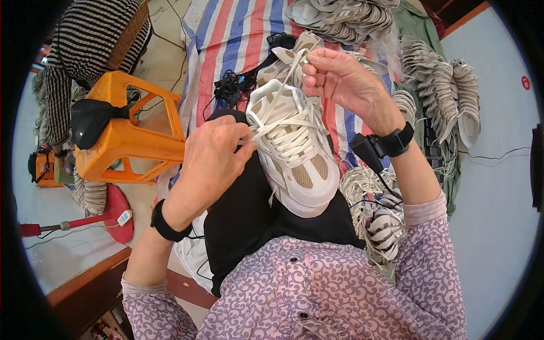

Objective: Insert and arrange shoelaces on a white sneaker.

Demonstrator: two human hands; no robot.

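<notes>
A cream and beige sneaker (pixel 309 181) rests on my lap with its toe pointing toward me. White shoelace (pixel 290 144) crosses its tongue in several rows. At the shoe's left side, my left hand (pixel 211 158) is closed in a pinch on a length of the lace. Above and to the right of the shoe's collar, my right hand (pixel 344 78) pinches the other stretch of lace between thumb and index finger, holding it raised. The last fingers of that hand are loosely curled. Behind the collar lies another beige and white shoe part (pixel 275 72), partly covered.
An orange plastic stool (pixel 136 133) with a black thing on it stands at my left. Loose white laces (pixel 362 187) lie by my right leg. Stacked shoe pieces (pixel 433 85) sit farther right. Black cables (pixel 233 86) cross the striped sheet (pixel 226 34). A person in stripes (pixel 85 39) is at far left.
</notes>
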